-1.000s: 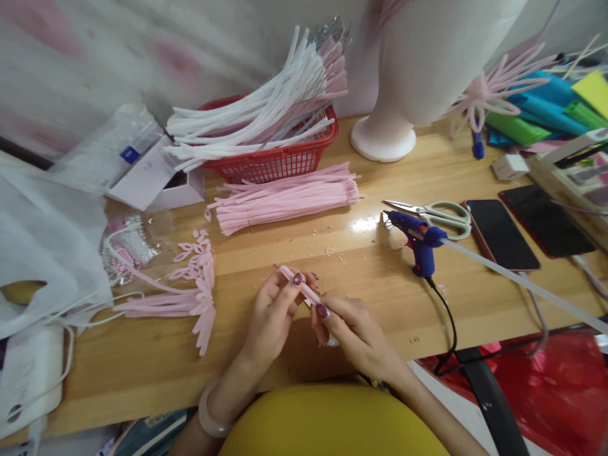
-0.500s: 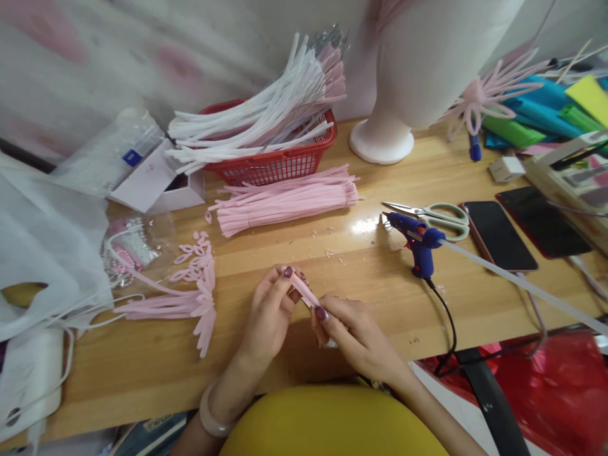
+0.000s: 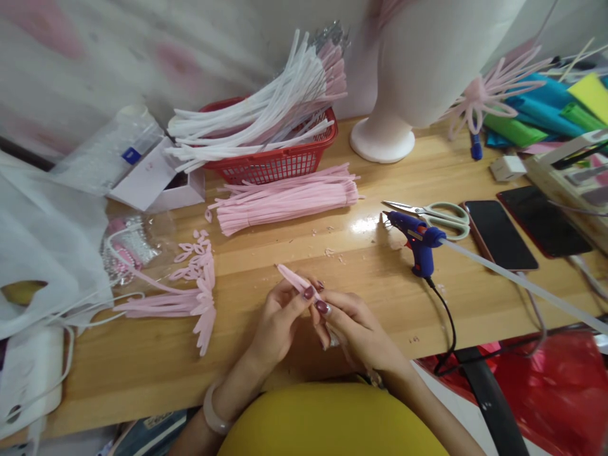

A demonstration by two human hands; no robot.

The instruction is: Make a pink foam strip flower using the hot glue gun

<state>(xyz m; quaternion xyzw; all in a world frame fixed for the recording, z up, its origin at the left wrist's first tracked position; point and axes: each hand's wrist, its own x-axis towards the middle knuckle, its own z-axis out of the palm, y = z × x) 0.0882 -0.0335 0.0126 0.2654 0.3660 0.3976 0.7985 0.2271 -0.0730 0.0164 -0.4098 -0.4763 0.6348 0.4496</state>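
Both hands pinch one short pink pipe-cleaner piece [image 3: 291, 277] over the near edge of the wooden table [image 3: 370, 266]. My left hand [image 3: 280, 323] grips it from the left with thumb and forefinger. My right hand [image 3: 354, 326] grips its near end, fingertips touching the left hand's. The piece's folded tip points up and to the left, free of both hands. A bundle of pink pipe cleaners [image 3: 285, 199] lies beyond. Finished pink petal pieces [image 3: 190, 288] lie to the left.
A red basket [image 3: 275, 161] holds white and pink pipe cleaners. A blue glue gun [image 3: 418, 240] with cord stands to the right, scissors [image 3: 437, 214] and two phones [image 3: 501, 233] past it. A white stand's base [image 3: 382, 140] sits at the back. Boxes and bags crowd the left.
My hands have drawn closer together and slid down the pink piece, so more of its tip now sticks out up-left. Nothing else on the table moved.
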